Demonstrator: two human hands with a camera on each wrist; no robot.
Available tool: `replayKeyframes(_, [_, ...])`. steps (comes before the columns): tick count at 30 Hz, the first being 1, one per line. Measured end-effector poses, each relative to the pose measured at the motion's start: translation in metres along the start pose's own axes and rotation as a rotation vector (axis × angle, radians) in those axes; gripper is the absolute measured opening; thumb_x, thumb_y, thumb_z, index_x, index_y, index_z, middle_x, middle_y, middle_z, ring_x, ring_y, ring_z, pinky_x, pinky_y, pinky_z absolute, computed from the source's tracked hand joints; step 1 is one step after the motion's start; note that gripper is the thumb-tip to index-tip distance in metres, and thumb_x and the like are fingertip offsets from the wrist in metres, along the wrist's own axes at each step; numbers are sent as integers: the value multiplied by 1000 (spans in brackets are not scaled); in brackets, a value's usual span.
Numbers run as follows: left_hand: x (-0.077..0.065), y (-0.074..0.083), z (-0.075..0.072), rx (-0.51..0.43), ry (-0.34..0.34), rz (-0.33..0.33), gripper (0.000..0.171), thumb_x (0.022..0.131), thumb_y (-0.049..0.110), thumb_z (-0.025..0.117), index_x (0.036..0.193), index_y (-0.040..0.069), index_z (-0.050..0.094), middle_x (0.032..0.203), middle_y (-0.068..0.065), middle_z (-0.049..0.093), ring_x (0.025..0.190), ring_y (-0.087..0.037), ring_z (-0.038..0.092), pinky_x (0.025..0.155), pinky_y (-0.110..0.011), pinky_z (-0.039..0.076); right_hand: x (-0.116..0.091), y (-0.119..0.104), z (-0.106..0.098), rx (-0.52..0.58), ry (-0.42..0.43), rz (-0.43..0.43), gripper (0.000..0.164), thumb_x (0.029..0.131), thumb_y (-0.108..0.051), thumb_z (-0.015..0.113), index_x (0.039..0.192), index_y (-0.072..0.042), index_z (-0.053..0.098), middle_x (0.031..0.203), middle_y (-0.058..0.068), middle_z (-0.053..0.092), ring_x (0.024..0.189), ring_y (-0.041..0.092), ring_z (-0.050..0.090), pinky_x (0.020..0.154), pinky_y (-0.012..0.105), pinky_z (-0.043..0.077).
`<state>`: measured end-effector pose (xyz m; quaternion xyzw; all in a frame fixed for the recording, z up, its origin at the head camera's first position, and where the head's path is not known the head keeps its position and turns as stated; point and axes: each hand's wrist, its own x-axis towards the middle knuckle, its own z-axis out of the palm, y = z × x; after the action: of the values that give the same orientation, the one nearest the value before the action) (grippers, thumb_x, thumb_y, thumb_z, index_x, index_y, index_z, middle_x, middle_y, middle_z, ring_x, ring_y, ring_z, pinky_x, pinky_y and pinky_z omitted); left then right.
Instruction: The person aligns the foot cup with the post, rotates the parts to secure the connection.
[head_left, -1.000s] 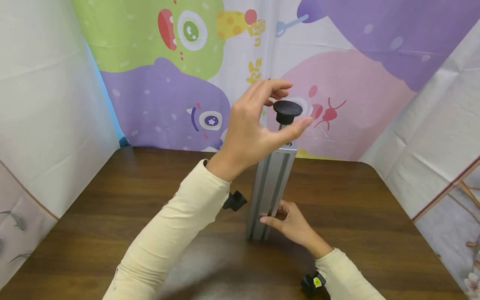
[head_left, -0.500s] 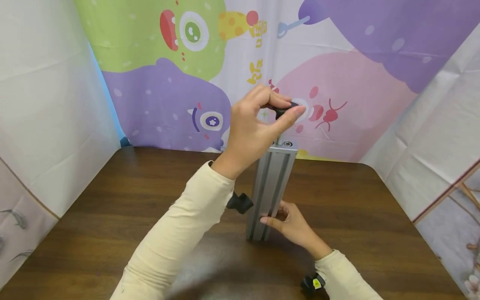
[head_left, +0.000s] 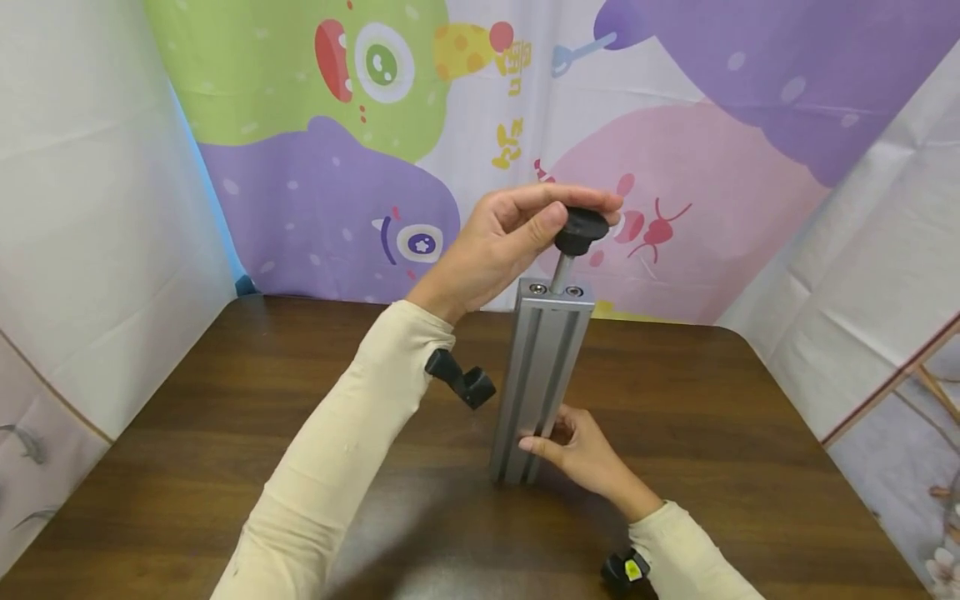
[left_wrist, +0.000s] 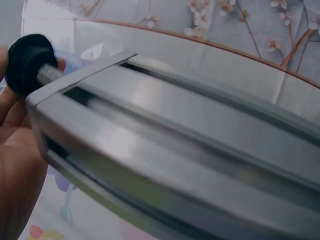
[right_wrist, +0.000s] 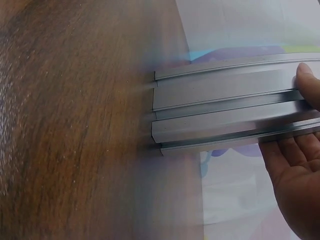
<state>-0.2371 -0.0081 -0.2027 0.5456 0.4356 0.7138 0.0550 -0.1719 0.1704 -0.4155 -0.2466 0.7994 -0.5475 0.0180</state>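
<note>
A silver aluminium extrusion (head_left: 543, 375) with grooved sides stands upright on the table. From the plate at its top rises a metal screw (head_left: 561, 273) bearing a black round leveling foot (head_left: 582, 231). My left hand (head_left: 498, 246) pinches the foot's rim, thumb at the near left and fingers stretched along the far side. In the left wrist view the screw's thread (left_wrist: 49, 75) shows between foot and plate. Lower down, my right hand (head_left: 588, 458) grips the extrusion from the right, thumb on the front face. The right wrist view shows the extrusion's lower end (right_wrist: 170, 100) at the tabletop.
Two bolt heads sit in the end plate (head_left: 557, 298), either side of the screw. The brown wooden table (head_left: 262, 417) spreads around. A cartoon-printed curtain (head_left: 337, 200) hangs behind it. Black camera mounts (head_left: 465, 382) project from the sleeves.
My left hand went from open around the leveling foot to pinching it, then turned, its fingers sweeping to the right along the far rim. The right hand and extrusion have stayed in place.
</note>
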Motion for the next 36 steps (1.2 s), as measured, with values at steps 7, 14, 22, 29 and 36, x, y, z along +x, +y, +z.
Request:
replayKeyframes(7, [-1,2,4,-2,6,-7,36,102,0,33,129,-21,43,131,-26,54,123,-34,52,109,-45,35,-1,1,1,-15,15,-9,22,86,-9,71,103,4,66,97,16,72,84,9,67,72,27,55])
replayKeyframes(14, [-6,10,15,413,209,-20,37,101,7,42,135,-5,47,128,-17,60,119,-15,57,101,-33,43,-1,1,-1,-18,13,-10,23,86,-10,72,103,3,66,97,14,72,86,10,67,73,27,55])
replayKeyframes(22, [-9,3,38,1126,488,379,62,70,26,86,114,-7,56,111,-16,62,104,-18,57,88,-24,45,0,-1,-3,-1,-6,0,23,86,-10,71,106,0,65,97,12,71,84,11,67,70,27,54])
replayKeyframes(29, [-5,-13,44,1207,591,436,55,68,29,88,98,-4,55,93,-13,58,87,-21,54,81,-24,44,-1,-2,-3,3,-1,28,21,86,-11,71,103,-1,65,95,11,71,82,11,66,70,27,54])
replayKeyframes(36, [-11,-13,41,896,558,309,38,77,11,81,103,-7,60,94,-16,64,84,-18,62,81,-24,50,0,0,-1,18,-3,4,25,86,-10,71,108,0,64,98,13,71,86,12,67,74,28,55])
